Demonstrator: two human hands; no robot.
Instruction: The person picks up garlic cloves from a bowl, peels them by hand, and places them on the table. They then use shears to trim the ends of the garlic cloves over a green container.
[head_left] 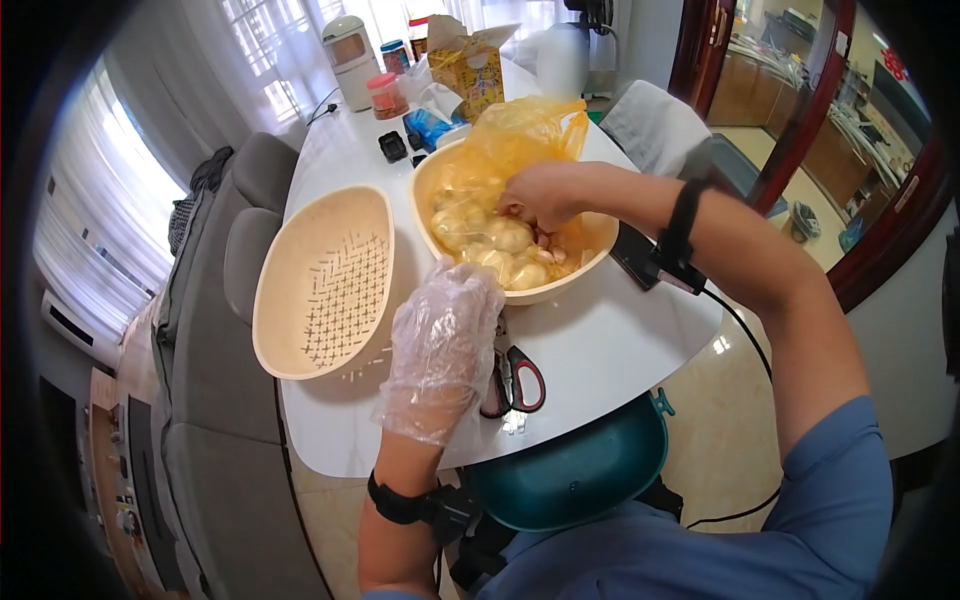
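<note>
While the right forearm comes in across the table from the right, bent at the elbow, the bare right hand (543, 195) points down into the yellow plastic bag (525, 125), fingers curled near the garlic bulbs (508, 236); whether it grips one cannot be told. The left hand (445, 310), in a clear plastic glove, reaches forward to the near-left rim of the cream basket (592, 262), its fingertips too obscured to show how far open it is or whether it holds anything. The bulbs lie inside the bag, which lines the basket. Printing covers the yellow carton (470, 80) behind, too small to read. The cream colander (270, 330) stands just left of the basket, near the table's left edge. Red-and-black scissors (525, 382) lie by the left wrist, close to the near edge of the white table (340, 440), with a teal basin (575, 470) just beyond that edge. Bare tabletop stretches right of the scissors, below the basket, and also below the colander.
</note>
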